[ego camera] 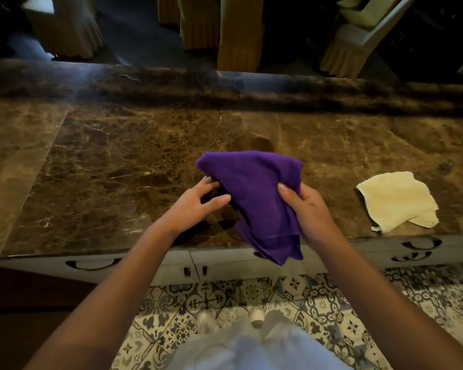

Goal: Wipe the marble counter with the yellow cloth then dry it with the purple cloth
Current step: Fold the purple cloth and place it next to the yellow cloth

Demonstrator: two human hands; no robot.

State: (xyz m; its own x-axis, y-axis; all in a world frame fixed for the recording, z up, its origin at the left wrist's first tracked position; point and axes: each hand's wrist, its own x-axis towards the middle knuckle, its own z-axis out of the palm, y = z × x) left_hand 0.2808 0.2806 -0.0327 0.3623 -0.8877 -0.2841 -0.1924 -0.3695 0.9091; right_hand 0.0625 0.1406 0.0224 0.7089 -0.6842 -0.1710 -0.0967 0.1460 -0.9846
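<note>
Right hand [309,206] has the purple cloth [257,198] pinched tight above the marble counter [118,156]. Left hand [198,201] has loosely curled fingers touching its edge. Yellow cloth [397,200] lies off right.

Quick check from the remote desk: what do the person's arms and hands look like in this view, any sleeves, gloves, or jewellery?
Both arms are bare along their whole visible length, with no sleeves in view. The left hand and the right hand wear no gloves, and no rings, watch or bracelets show on the fingers or wrists. Fingernails are short and unpainted. Below, light-coloured trousers and white shoes are visible.
</note>
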